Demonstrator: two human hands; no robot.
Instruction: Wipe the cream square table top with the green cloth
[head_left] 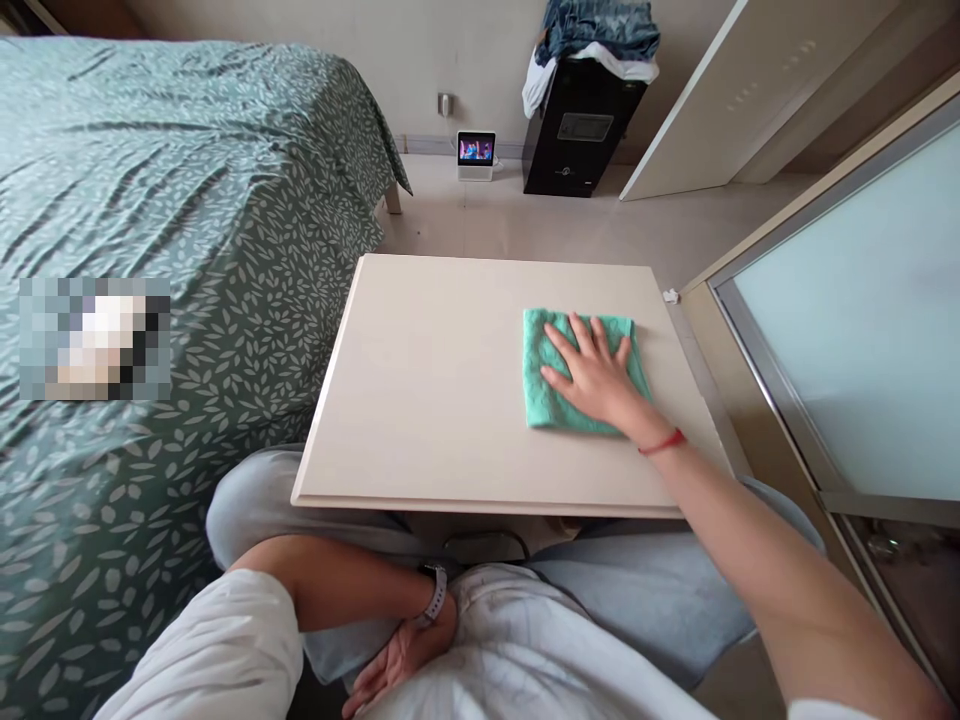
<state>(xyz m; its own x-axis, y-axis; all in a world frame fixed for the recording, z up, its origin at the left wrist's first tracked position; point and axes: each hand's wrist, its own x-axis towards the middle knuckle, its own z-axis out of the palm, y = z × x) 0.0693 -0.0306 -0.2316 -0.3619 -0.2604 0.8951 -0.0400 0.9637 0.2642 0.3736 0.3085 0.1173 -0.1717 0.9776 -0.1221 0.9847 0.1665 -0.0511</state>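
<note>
A folded green cloth point(541, 385) lies flat on the right half of a cream tabletop point(427, 380). My right hand point(594, 375) rests palm down on the cloth with its fingers spread, and a red band circles that wrist. Below the table's near edge, my left hand point(401, 655) lies in my lap, palm partly upward, holding nothing that shows. Its fingers are loosely extended, and a watch is on the wrist.
A bed with a green leaf-patterned cover point(247, 240) stands at the left. Beyond the table are a small lit screen point(476, 150) and a black cabinet point(577, 130) topped with jeans point(600, 30). A frosted panel point(862, 310) borders the right side.
</note>
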